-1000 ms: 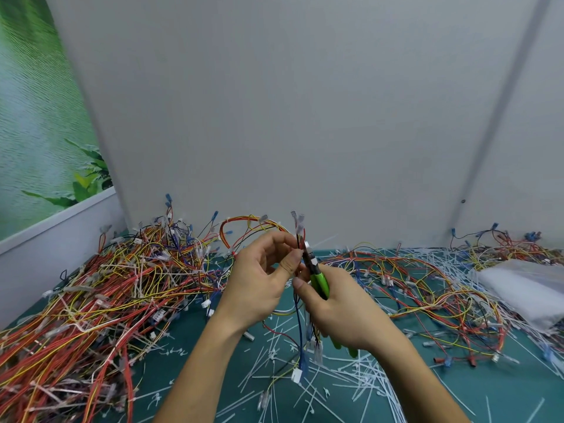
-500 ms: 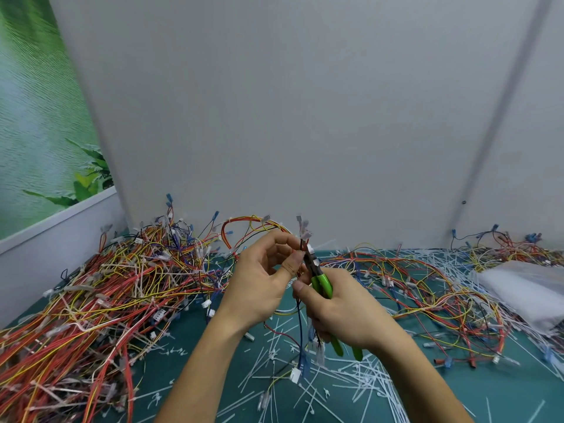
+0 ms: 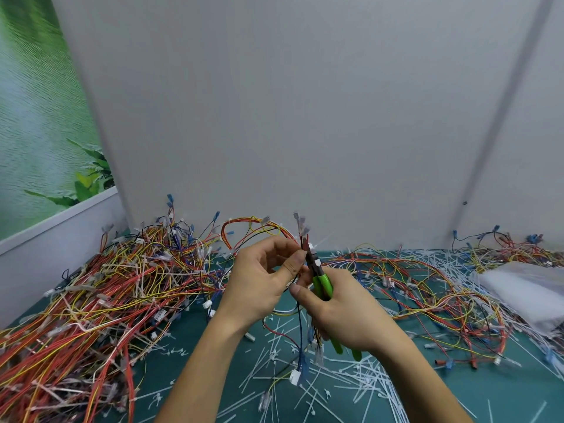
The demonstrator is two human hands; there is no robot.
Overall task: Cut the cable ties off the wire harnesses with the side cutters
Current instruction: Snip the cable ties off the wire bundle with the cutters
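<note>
My left hand (image 3: 259, 280) pinches a thin wire harness (image 3: 302, 337) upright above the green mat, thumb and fingers closed on it near its top. Its blue, red and yellow wires hang down to white connectors. My right hand (image 3: 345, 312) grips green-handled side cutters (image 3: 322, 283), whose dark jaws point up at the harness right beside my left thumb. A white cable tie (image 3: 314, 254) shows at the jaws. Whether the jaws are closed on it I cannot tell.
A large heap of red, yellow and orange harnesses (image 3: 100, 297) fills the left of the mat. More harnesses (image 3: 427, 288) spread to the right. Cut white ties (image 3: 351, 383) litter the mat in front. A clear plastic bag (image 3: 528, 288) lies at the far right. A grey partition (image 3: 290, 117) stands behind.
Both hands stay together at the harness. The cutter handles under my right hand have spread slightly apart, and the harness top has shifted a little.
</note>
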